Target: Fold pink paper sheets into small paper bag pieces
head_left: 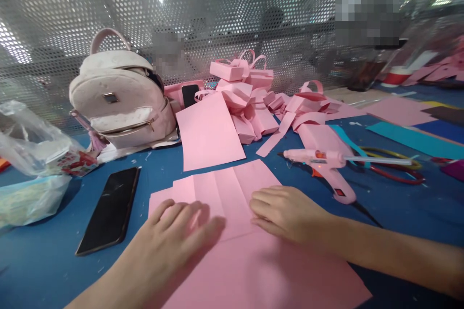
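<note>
A creased sheet of pink paper [232, 188] lies in front of me, with several fold lines running across it away from me. It rests on more pink paper [232, 275] that spreads toward my body. My left hand [177, 227] lies over the left part of the creased sheet, fingers apart and thumb stretched to the right. On its right side, my right hand [282, 212] is closed, fingers together and curled against the paper, hiding part of the edge. Just beyond stands a pink hot glue gun [322, 159] on its side, with a clear glue stick at its back.
A black phone [110, 210] and plastic bags [32, 198] lie left on the blue table [152, 159]. Behind are a pale backpack [123, 91], a flat pink sheet [210, 130] and piled pink paper boxes [250, 91]. Scissors [402, 171] and coloured strips [413, 137] lie right.
</note>
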The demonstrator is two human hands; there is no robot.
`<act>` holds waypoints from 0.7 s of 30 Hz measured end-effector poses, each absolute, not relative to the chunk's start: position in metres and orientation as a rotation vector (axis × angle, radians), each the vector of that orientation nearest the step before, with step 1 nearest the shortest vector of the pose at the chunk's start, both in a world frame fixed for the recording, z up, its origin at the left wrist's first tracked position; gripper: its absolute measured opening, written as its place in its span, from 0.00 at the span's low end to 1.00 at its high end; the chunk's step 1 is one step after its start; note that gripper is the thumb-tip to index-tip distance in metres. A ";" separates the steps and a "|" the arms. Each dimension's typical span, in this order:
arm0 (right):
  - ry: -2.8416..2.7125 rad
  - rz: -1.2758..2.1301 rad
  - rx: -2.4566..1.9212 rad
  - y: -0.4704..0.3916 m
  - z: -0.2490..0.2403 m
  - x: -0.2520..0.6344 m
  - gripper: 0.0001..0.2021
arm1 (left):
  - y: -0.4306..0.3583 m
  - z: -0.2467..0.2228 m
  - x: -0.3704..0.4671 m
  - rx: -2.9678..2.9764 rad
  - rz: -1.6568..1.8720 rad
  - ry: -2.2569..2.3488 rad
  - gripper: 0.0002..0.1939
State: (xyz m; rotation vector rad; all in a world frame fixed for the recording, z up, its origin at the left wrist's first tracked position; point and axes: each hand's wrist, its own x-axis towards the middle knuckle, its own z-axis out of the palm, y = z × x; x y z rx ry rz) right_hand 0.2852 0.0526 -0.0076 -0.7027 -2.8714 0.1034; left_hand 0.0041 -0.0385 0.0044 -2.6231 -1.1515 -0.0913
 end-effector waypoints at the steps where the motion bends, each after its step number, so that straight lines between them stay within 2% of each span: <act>1: -2.896 0.160 -0.719 0.053 -0.004 0.286 0.16 | -0.039 0.006 0.006 -2.641 -0.096 -1.075 0.23; 4: -2.918 0.252 -0.775 0.055 0.005 0.289 0.17 | -0.040 0.005 0.009 -2.674 -0.037 -0.938 0.26; 8: -2.885 0.170 -0.759 0.057 0.000 0.292 0.18 | -0.040 -0.001 0.010 -2.686 0.071 -0.937 0.30; 21: -2.824 -0.178 -0.669 0.056 -0.020 0.295 0.12 | -0.039 0.002 0.010 -2.672 0.087 -0.935 0.24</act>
